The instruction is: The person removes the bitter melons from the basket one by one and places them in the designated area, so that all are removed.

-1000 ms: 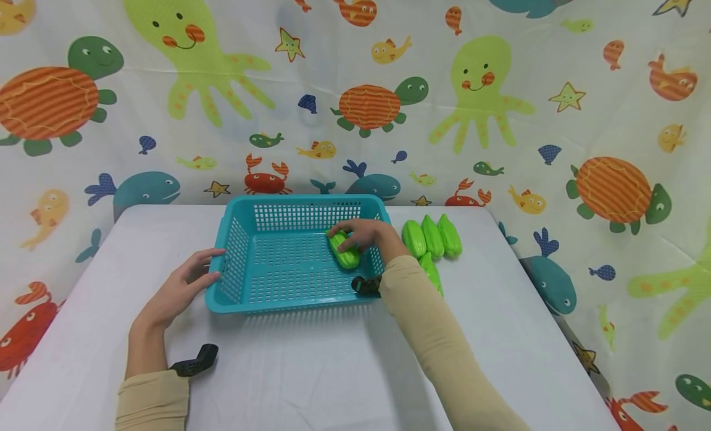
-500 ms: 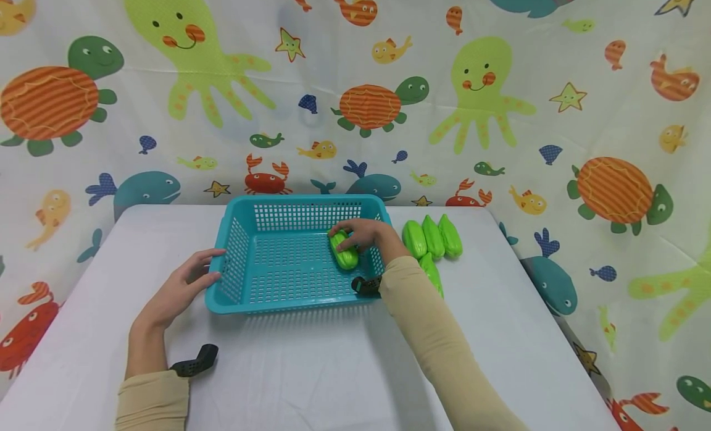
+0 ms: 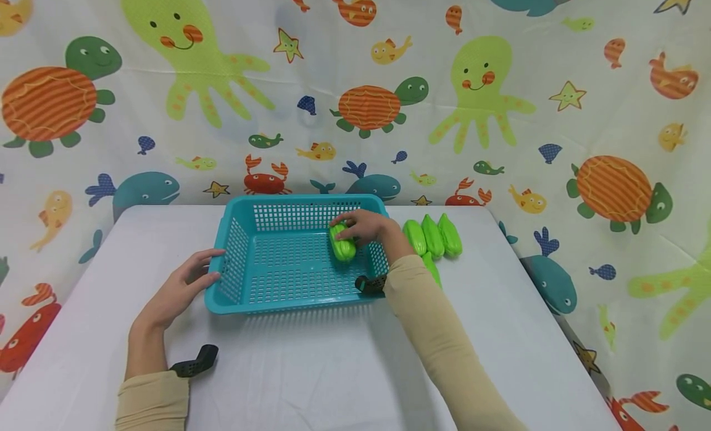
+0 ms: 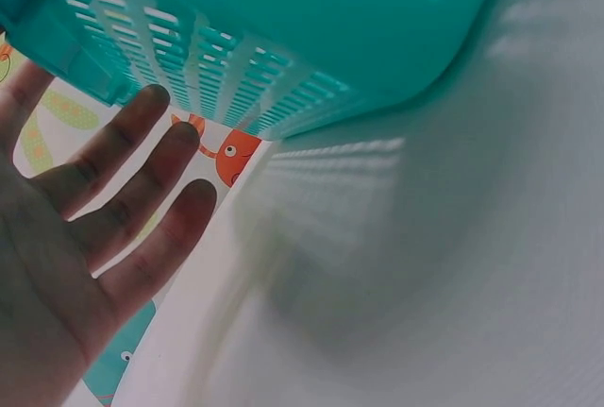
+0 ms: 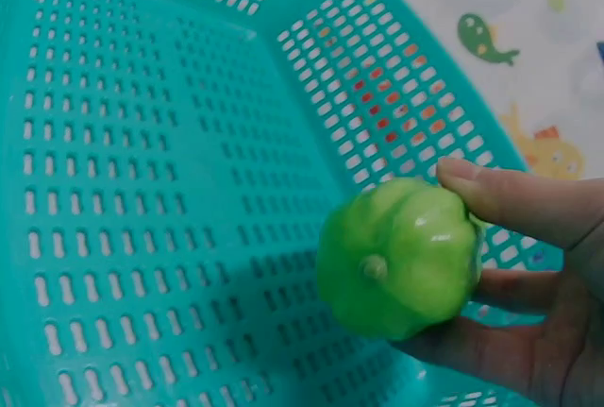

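A teal plastic basket (image 3: 289, 267) with slotted walls stands on the white table. My right hand (image 3: 363, 227) holds a ribbed green gourd (image 3: 342, 246) over the right part of the basket. In the right wrist view the gourd (image 5: 401, 256) shows its round end and small nub, with the thumb on one side and fingers on the other. My left hand (image 3: 186, 286) is at the basket's left rim, thumb and fingers spread against it. The left wrist view shows several straight fingers (image 4: 160, 246) beside the basket's outer wall (image 4: 283, 39).
Several more green gourds (image 3: 433, 236) lie on the table just right of the basket, one partly hidden by the right sleeve (image 3: 444, 344). Behind the table (image 3: 289, 369) hangs a curtain (image 3: 344, 54) printed with sea animals.
My right hand has moved slightly up and back with the gourd, which now stands straighter in the head view. The left hand and basket have stayed in place.
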Available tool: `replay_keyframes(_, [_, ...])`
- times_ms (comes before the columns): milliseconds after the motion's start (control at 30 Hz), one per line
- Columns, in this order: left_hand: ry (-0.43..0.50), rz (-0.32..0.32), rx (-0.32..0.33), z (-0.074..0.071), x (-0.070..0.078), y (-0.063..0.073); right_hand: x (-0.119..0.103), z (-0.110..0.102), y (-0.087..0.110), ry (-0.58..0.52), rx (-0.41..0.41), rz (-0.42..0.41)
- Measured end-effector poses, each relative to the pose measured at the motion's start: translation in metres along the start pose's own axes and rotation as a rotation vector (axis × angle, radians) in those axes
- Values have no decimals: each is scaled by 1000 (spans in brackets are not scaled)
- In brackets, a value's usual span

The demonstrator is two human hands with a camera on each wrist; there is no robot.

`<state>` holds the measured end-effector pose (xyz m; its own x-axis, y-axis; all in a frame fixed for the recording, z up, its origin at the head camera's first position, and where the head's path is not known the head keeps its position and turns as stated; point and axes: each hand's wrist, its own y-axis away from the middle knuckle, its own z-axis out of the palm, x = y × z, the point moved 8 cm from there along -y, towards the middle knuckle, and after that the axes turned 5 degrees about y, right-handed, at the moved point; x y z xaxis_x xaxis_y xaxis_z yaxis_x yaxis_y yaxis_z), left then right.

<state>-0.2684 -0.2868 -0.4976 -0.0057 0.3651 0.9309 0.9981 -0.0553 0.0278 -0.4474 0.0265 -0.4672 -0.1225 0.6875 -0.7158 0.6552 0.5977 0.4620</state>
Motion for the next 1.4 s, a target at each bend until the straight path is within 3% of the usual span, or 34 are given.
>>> replay_keyframes(467, [-6,-2,3,0,1,-1,-33,-29,20,-165,130,-121])
replay_keyframes(833, [-12,-8,6,0,0,-1,-46,-50,47,-171,230,-200])
replay_keyframes(1400, [-9,-15,15,0,0,-1,-26,-67,87,-131,372,-228])
